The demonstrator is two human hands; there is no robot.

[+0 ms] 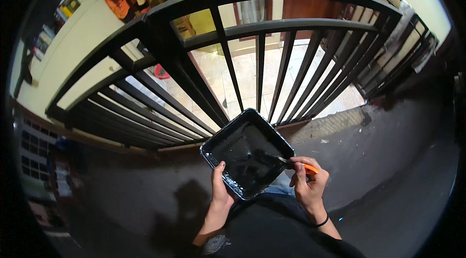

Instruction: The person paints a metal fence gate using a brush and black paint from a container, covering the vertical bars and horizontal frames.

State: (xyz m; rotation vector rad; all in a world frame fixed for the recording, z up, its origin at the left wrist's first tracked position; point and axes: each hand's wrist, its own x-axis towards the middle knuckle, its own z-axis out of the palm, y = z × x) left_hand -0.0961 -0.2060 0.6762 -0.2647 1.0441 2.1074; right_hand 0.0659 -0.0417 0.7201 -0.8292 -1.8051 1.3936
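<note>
Lower centre of frame: left hand (222, 193) grip clamped on black tray (227, 129), right hand (309, 188) pinching orange-handled brush (286, 161); best keep tray level, load brush sparingly.

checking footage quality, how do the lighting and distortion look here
Head view: fisheye distortion bends the black railing; head view: the pale tiles look bright, the near ground dim; head view: glints dot the black tray; head view: the picture's corners go black.
</note>
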